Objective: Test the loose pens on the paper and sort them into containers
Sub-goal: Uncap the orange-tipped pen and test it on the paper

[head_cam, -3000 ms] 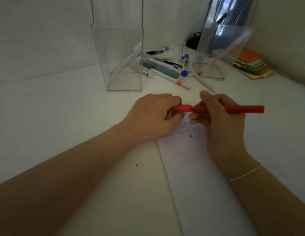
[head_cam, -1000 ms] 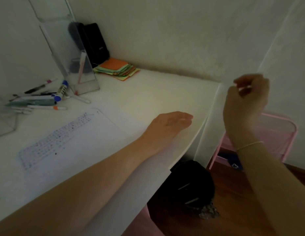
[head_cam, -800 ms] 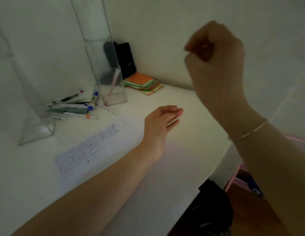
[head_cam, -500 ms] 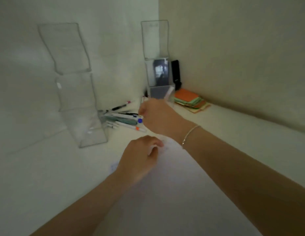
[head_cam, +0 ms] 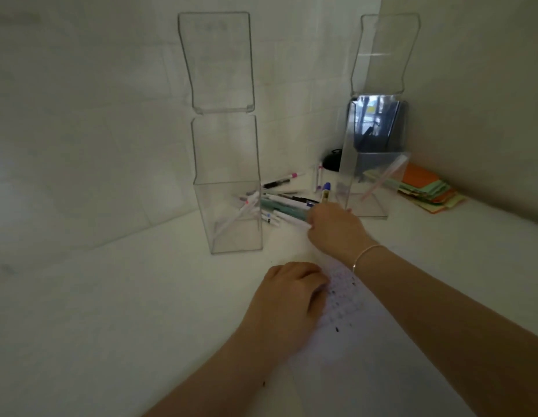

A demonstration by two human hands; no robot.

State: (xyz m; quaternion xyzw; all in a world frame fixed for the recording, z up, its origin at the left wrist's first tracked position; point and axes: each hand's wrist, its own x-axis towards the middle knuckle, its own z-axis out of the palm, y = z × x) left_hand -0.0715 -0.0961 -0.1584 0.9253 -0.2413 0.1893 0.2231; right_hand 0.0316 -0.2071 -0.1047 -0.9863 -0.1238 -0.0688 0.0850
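**Right hand reaches the pens**

Since half a second ago, the right hand (head_cam: 334,228) has dropped onto the near edge of the pens (head_cam: 287,203) heaped on the bench (head_cam: 111,311) between two clear boxes; whether it grips one, I cannot tell. Left hand (head_cam: 287,299) rests on the paper (head_cam: 361,356), fingers loosely curled, holding nothing. Each box, left (head_cam: 228,216) and right (head_cam: 371,182), holds one pen.

Two clear containers (head_cam: 228,212), two hands (head_cam: 287,299)
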